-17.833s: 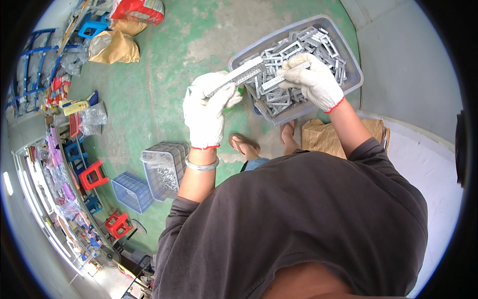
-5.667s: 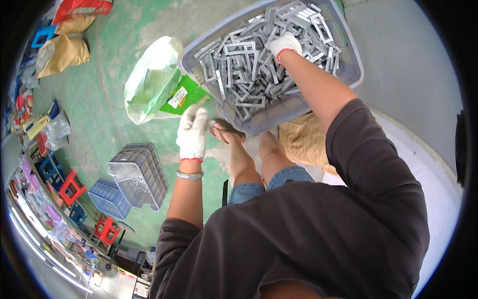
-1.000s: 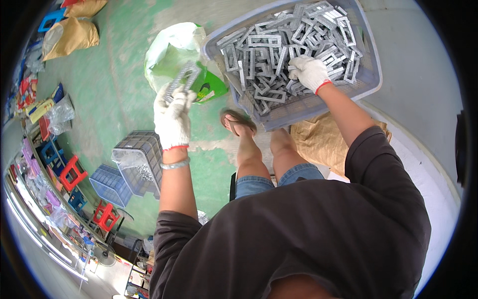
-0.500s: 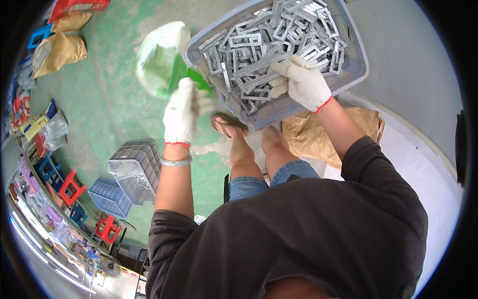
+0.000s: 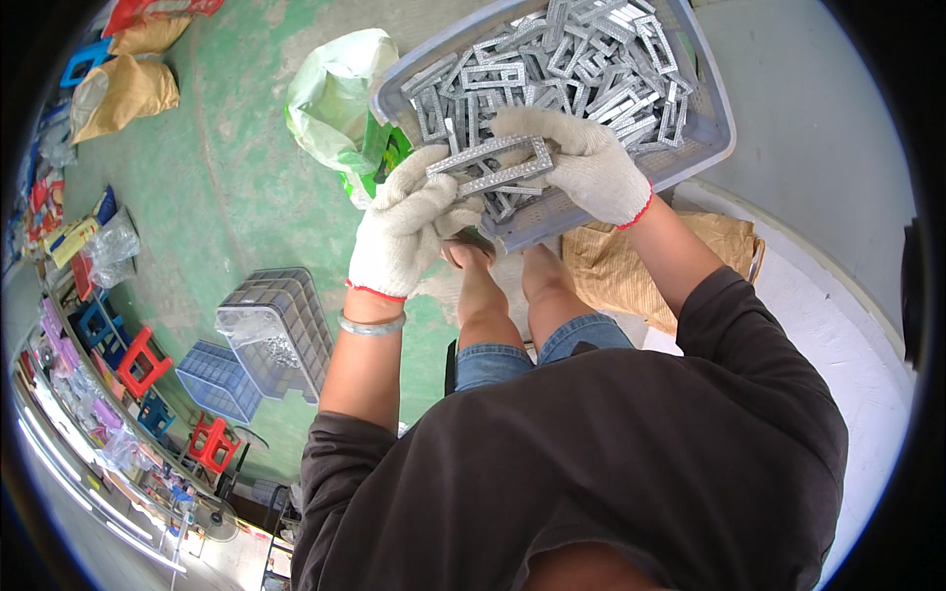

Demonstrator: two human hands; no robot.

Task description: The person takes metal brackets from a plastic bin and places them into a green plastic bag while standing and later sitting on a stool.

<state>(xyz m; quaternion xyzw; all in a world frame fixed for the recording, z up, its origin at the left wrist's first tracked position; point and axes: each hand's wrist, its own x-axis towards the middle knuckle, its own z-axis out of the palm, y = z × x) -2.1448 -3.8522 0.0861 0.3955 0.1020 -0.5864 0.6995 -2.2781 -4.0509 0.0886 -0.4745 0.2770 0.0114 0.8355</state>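
Both my hands wear white knit gloves. My left hand [image 5: 406, 231] and my right hand [image 5: 581, 163] together hold one grey glittery rectangular frame piece [image 5: 493, 165], the left at its near-left end, the right over its far-right end. The piece is held over the near edge of a grey plastic basket [image 5: 705, 118] that is full of several similar frame pieces [image 5: 562, 59]. A green and clear plastic bag [image 5: 340, 98] lies on the floor just left of the basket.
My bare feet and knees [image 5: 498, 295] are below the basket. Brown cardboard [image 5: 616, 271] lies to the right. A grey crate [image 5: 276, 325] and a blue crate [image 5: 217, 379] stand on the green floor at left, with red and blue stools and bagged goods beyond.
My left hand has come away from the green bag and joined my right hand at the basket's near edge; both now hold one frame piece.
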